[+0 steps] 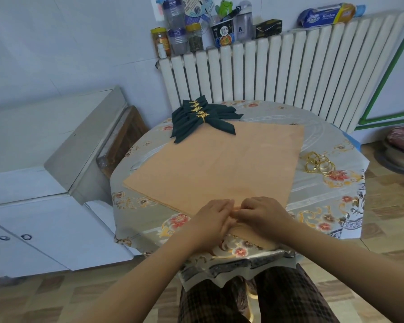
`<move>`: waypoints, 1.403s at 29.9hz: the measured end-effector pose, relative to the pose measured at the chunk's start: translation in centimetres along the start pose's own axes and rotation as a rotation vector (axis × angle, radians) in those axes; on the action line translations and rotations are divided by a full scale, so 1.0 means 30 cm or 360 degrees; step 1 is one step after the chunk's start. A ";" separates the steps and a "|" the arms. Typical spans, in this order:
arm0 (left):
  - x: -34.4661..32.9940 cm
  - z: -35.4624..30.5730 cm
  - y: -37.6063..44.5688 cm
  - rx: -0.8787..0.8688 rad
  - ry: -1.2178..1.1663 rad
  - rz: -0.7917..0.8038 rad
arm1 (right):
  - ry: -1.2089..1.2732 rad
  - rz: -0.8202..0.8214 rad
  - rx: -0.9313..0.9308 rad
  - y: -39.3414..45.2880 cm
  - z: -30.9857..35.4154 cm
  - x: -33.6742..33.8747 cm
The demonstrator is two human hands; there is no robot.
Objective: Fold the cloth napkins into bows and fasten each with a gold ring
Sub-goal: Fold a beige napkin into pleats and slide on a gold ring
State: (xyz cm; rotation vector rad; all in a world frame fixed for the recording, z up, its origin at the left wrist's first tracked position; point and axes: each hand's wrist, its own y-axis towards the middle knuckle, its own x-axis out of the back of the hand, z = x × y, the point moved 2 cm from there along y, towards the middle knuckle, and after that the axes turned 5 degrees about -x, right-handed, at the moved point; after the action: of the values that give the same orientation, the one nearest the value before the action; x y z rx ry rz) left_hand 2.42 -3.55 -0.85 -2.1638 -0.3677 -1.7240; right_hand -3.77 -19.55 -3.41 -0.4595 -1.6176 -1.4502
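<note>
Both hands, left (211,216) and right (261,215), pinch the near corner of the peach napkin (219,164), spread corner-on at the surface's (331,206) near edge, each grip seemingly clamped to start pleating

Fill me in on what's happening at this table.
A person is working the near corner of a peach napkin spread flat on the table, left hand and right hand pinching it together. Several dark green bows lie stacked at the far side, each already fastened with a gold ring. Spare gold rings wait to the right.
</note>
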 end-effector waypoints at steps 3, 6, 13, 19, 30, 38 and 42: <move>-0.058 0.014 -0.015 -0.0073 -0.0104 -0.0240 | 0.0021 0.0003 0.0054 -0.004 0.002 -0.001; -0.082 0.045 -0.008 -0.0012 -0.0336 -0.0429 | 0.0019 0.0053 0.0108 -0.029 0.002 0.005; -0.082 0.052 0.003 -0.0065 -0.0357 -0.0558 | -0.0113 0.0103 0.0178 -0.038 -0.001 -0.001; -0.065 0.035 -0.006 -0.0158 0.0016 -0.0281 | -0.0043 -0.0031 0.0140 -0.034 0.010 0.015; -0.053 0.037 0.011 -0.0215 0.0095 -0.0298 | 0.0001 0.0004 0.0233 -0.023 0.003 0.041; -0.114 0.062 0.008 -0.0415 0.0152 -0.0714 | 0.0031 -0.0074 0.0098 -0.003 0.007 0.032; -0.097 0.060 0.019 -0.0431 0.0196 -0.0763 | 0.0019 -0.0073 0.0012 0.003 0.008 0.032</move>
State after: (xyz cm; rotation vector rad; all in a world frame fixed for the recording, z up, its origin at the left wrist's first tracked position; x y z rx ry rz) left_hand 3.58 -3.28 -4.12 -2.2669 -0.7023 -2.2681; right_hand -4.30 -19.58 -2.59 -0.4114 -1.6330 -1.4775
